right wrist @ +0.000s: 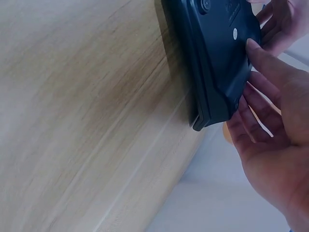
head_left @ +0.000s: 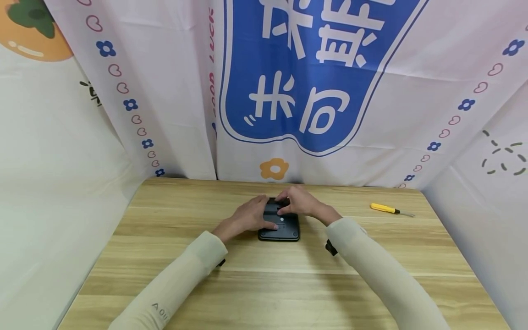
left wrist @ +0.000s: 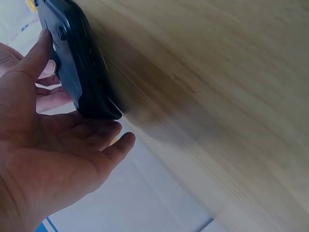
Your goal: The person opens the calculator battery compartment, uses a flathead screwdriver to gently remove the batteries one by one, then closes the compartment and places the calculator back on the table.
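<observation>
A black device that looks like a desktop calculator (head_left: 290, 229) lies face down on the table, its underside with round feet and a small white sticker turned up. My left hand (head_left: 249, 214) grips it from the left; the thumb lies across the underside and the fingers are at the far left edge. From the far right side my right hand (head_left: 303, 201) holds the raised far end, thumb on the underside, fingers bent over the far edge. The right wrist view shows the calculator (right wrist: 217, 58) between thumb and fingers. Both hands partly cover its far end.
A yellow-handled screwdriver (head_left: 383, 208) lies at the right of the wooden table (head_left: 264, 288), its shaft pointing right. Behind the table hangs a printed cloth (head_left: 185, 114) with a blue panel, and white cloth closes off both sides.
</observation>
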A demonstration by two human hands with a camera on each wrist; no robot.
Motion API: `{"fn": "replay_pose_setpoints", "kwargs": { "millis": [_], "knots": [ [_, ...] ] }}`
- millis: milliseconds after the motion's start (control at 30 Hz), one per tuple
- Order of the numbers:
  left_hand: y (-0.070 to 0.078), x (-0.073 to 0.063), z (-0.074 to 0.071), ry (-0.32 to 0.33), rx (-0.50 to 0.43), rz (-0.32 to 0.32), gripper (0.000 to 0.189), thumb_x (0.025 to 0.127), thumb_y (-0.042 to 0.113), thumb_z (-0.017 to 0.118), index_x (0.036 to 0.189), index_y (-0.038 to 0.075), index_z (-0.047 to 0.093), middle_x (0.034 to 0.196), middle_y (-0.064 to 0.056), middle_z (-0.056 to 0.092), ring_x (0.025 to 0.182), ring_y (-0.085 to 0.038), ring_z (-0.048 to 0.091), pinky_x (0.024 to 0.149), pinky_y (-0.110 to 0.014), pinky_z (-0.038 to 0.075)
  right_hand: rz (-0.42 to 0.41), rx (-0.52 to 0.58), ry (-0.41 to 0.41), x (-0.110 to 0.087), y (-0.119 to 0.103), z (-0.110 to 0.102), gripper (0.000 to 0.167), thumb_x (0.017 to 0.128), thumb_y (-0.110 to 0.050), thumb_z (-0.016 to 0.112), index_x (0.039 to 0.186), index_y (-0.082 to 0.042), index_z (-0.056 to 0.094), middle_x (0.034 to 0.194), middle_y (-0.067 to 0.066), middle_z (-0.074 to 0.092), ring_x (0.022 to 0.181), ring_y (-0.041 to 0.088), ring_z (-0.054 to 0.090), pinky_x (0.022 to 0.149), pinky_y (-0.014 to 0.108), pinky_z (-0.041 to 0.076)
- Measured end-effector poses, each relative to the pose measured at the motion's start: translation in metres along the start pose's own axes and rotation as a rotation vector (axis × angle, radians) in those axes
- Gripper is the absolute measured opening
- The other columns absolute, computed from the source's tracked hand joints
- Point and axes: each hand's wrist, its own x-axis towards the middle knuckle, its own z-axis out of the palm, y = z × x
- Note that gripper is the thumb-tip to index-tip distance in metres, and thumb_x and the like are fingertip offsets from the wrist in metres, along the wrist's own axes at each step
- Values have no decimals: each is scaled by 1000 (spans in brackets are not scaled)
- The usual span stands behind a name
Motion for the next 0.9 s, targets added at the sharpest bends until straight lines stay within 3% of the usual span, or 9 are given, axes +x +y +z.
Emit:
{"fn": "replay_pose_setpoints", "kwargs": {
  "millis": [367,900],
  "knots": [
    [2,-1,0,-51,6,-34,102,91,53,81,165,2,32,172,-17,31,156,-33,37,121,-51,40,-11,-41,-18,4,-7,-1,34,85,-19,92,114,-4,82,109,8,81,99,21,76,85,36,62],
    [4,4,-1,-76,28,-59,104,90,56,82,165,3,32,172,-16,30,154,-32,40,117,-52,45,30,-10,-63,8,-9,-7,34,86,-17,91,115,-3,82,112,10,80,104,23,77,84,33,63]
  ]
}}
